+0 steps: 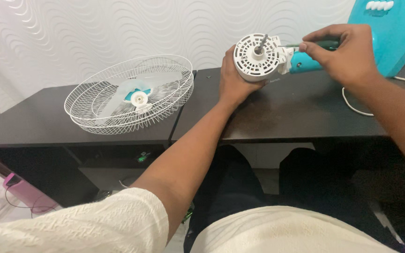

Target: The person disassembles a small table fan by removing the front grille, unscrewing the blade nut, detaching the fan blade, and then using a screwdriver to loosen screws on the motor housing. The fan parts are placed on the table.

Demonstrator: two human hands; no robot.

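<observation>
Left hand (234, 80) was wrapped round the white fan motor (258, 57) from behind, right hand (342, 52) pinched a screwdriver (311, 45) against its side.

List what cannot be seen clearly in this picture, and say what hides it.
- Screwdriver, head view: the right hand covers most of it; its tip is too small to see.
- Back of the motor housing, head view: the left hand hides it.
- Fan base, head view: cut off by the top and right edges.
- Fan blade, head view: blurred behind the grille wires.
</observation>
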